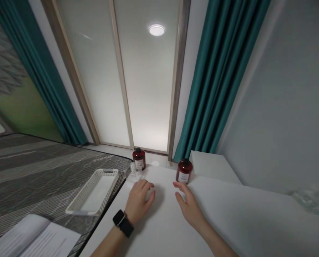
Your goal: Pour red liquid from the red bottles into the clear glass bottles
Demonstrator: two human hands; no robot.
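Observation:
Two dark red-brown bottles with black caps and white labels stand upright near the far edge of the white table (159,228). The left bottle (139,159) has a crumpled clear plastic piece (134,174) in front of it. My left hand (140,200), with a black watch on its wrist, hovers just short of that plastic; its fingers are curved and apart, and it holds nothing. Close before the right bottle (184,171) is my right hand (187,204), thumb and fingers apart and nothing in them. Whether its fingertips touch the bottle I cannot tell.
A white perforated basket (95,192) sits on the grey striped surface (55,171) to the left. An open book (36,237) lies nearer. Beyond the table's far edge stands a white box-like piece (212,164). Clear crinkled plastic (311,201) is at the far right.

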